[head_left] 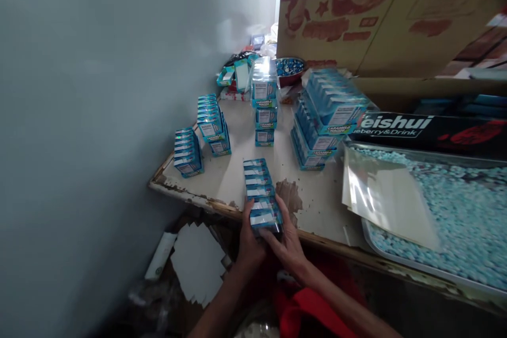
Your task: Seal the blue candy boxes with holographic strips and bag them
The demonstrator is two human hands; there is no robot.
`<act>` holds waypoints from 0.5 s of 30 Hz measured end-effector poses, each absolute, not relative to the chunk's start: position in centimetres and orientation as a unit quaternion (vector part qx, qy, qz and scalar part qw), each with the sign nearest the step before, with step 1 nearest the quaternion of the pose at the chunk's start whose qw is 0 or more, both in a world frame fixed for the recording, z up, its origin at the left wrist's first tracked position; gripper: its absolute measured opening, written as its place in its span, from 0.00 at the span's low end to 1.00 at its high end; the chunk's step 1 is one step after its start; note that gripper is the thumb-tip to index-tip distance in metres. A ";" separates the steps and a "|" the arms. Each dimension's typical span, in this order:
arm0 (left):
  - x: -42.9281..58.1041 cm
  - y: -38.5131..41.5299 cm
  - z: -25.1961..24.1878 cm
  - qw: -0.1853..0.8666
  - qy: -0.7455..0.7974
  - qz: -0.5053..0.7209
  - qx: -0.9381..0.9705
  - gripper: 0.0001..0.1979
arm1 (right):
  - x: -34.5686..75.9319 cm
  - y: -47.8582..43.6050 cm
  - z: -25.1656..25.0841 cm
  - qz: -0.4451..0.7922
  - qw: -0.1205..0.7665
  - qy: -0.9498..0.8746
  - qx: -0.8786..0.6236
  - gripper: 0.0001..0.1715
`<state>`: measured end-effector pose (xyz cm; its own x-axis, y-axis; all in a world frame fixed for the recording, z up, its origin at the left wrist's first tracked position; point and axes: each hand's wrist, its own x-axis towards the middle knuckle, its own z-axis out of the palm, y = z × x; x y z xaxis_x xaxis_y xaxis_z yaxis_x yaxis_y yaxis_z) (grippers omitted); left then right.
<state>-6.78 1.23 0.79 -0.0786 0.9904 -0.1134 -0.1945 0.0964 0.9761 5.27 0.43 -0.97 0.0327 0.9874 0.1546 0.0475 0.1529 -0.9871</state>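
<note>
A row of small blue candy boxes (259, 186) with white panels on top stands at the table's front edge. My left hand (249, 240) wraps around the left side of its near end. From the right, my right hand (288, 237) grips the same end, with its thumb lying across the near face. The undersides of these boxes and some of my fingertips are hidden. Beyond them rises a stack of filled candy display boxes (264, 116) marked "Caramelo Macizo". Shorter stacks of display boxes (214, 129) stand to the left.
A taller stack of display boxes (327, 116) is at right. Beside it, a large tray (370, 237) holds blue-and-white wrapped candies under pale sheets (382, 195). A big carton (336, 16) and a bowl of candies (291, 68) are behind. A grey wall (87, 116) borders the left.
</note>
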 end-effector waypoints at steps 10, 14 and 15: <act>-8.0 4.1 4.1 0.473 0.476 0.578 0.464 0.47 | 5.3 3.7 4.8 0.262 0.552 -0.656 -0.443 0.48; -7.3 17.1 13.5 0.269 0.338 0.622 0.653 0.49 | 6.8 14.2 15.1 0.163 0.583 -0.695 -0.387 0.48; -6.9 21.4 16.2 0.239 0.289 0.624 0.686 0.49 | 7.3 17.7 17.9 0.142 0.596 -0.689 -0.387 0.50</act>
<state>-6.87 21.45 16.24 0.0553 0.6942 0.7177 0.0978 -0.7191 0.6880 7.25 17.71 17.88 0.0093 0.7030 0.7111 0.3635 0.6601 -0.6574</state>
